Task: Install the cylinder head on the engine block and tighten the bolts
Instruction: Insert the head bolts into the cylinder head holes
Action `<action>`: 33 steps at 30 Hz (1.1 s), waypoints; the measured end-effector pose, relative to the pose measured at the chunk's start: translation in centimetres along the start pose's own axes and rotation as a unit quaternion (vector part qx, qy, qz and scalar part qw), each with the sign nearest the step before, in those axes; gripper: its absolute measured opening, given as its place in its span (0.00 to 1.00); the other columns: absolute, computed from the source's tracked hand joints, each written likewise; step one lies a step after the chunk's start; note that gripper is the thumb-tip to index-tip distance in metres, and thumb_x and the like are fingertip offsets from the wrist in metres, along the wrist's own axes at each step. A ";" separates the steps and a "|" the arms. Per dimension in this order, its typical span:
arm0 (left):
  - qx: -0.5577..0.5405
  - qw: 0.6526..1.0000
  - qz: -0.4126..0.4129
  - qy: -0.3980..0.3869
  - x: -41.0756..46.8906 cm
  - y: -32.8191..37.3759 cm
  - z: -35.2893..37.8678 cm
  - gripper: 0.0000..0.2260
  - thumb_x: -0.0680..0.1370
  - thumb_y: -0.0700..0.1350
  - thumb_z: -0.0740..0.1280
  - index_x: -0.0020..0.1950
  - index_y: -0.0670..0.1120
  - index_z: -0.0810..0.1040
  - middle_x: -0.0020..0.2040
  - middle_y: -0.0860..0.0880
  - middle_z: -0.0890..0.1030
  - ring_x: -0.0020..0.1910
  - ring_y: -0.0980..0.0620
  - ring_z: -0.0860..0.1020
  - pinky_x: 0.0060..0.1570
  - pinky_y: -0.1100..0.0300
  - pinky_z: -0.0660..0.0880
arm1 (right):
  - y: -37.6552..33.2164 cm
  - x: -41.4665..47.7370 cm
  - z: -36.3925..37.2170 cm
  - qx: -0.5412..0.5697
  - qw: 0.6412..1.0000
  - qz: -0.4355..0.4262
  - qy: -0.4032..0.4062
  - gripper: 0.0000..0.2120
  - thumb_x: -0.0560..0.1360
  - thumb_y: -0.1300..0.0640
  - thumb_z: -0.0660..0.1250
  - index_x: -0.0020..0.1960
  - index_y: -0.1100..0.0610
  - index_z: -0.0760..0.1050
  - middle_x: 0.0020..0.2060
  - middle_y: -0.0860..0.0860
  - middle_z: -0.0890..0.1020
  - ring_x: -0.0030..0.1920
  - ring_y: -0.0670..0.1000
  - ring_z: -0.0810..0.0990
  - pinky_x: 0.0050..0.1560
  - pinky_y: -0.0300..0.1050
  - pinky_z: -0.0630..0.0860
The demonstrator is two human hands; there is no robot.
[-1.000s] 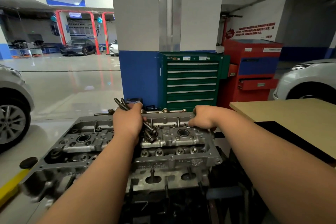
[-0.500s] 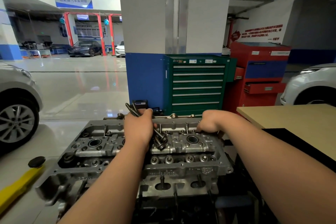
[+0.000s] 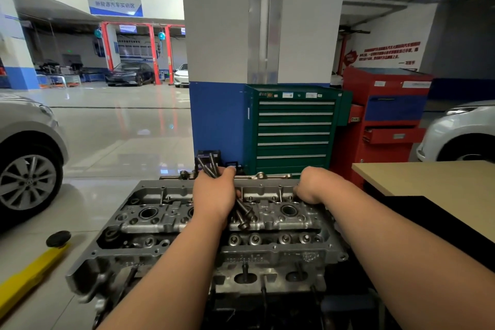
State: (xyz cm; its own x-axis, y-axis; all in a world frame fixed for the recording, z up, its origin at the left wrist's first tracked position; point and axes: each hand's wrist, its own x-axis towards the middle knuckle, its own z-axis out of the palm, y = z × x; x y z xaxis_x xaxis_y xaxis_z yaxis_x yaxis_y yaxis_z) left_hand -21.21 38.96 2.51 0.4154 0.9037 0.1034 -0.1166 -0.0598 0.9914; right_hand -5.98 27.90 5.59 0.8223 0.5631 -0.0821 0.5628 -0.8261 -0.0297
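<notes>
The grey aluminium cylinder head (image 3: pixel 281 254) lies across the engine block in front of me, its spark plug wells and valve gear facing up. My left hand (image 3: pixel 215 195) hovers over its middle and grips a bundle of several long dark head bolts (image 3: pixel 242 213); their heads point toward me and their shanks stick out past my fingers. My right hand (image 3: pixel 312 186) is curled over the head's far right edge. What its fingertips hold is hidden.
A green drawer cabinet (image 3: pixel 294 128) and a red tool cart (image 3: pixel 388 126) stand behind the engine against a blue-and-white pillar (image 3: pixel 214 115). A wooden table (image 3: pixel 434 182) is at right. A yellow lift arm (image 3: pixel 29 276) lies on the floor at left. Cars are parked on both sides.
The view has tilted, so the engine sits lower in frame. Both hands keep their places on the cylinder head, the left still holding the bolts.
</notes>
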 end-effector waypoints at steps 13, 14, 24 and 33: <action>-0.150 0.979 -0.109 0.086 0.8 0.5 -0.9 0.27 0.76 0.67 0.57 0.47 0.42 0.75 0.36 0.46 0.81 0.35 0.46 0.80 0.36 0.53 0.77 | -6.2 -6.0 -1.2 0.174 0.933 -0.306 0.072 0.13 0.76 0.46 0.65 0.41 0.55 0.79 0.38 0.51 0.81 0.40 0.51 0.79 0.39 0.44 0.73; -0.157 0.979 -0.103 0.079 0.8 0.5 -0.8 0.26 0.77 0.67 0.56 0.45 0.43 0.75 0.31 0.47 0.80 0.30 0.48 0.79 0.33 0.53 0.77 | -5.6 -5.6 -1.7 0.189 0.930 -0.298 0.102 0.11 0.76 0.47 0.66 0.43 0.53 0.79 0.38 0.49 0.82 0.40 0.49 0.79 0.40 0.43 0.74; -0.108 0.989 -0.077 0.058 1.3 0.0 -0.5 0.27 0.75 0.65 0.61 0.59 0.43 0.72 0.24 0.49 0.74 0.22 0.51 0.73 0.24 0.61 0.68 | 0.9 -1.8 -2.5 0.239 0.937 -0.230 0.112 0.03 0.76 0.50 0.67 0.45 0.47 0.77 0.41 0.44 0.81 0.42 0.45 0.79 0.42 0.41 0.73; -0.088 0.992 -0.063 0.062 1.5 -0.2 -0.3 0.26 0.75 0.65 0.61 0.57 0.43 0.72 0.23 0.49 0.74 0.21 0.52 0.73 0.24 0.62 0.68 | 0.2 -1.4 -2.8 0.222 0.930 -0.264 0.129 0.06 0.76 0.53 0.67 0.52 0.46 0.80 0.45 0.41 0.80 0.46 0.43 0.78 0.49 0.39 0.73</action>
State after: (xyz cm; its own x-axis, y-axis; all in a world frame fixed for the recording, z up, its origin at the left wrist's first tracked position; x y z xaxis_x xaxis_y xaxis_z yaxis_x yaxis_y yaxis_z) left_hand -20.80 40.46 2.47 0.3232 0.9454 -0.0423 -0.2302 0.1219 0.9655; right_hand -6.71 27.00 8.48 0.4662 0.8322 0.3003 0.8502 -0.3277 -0.4120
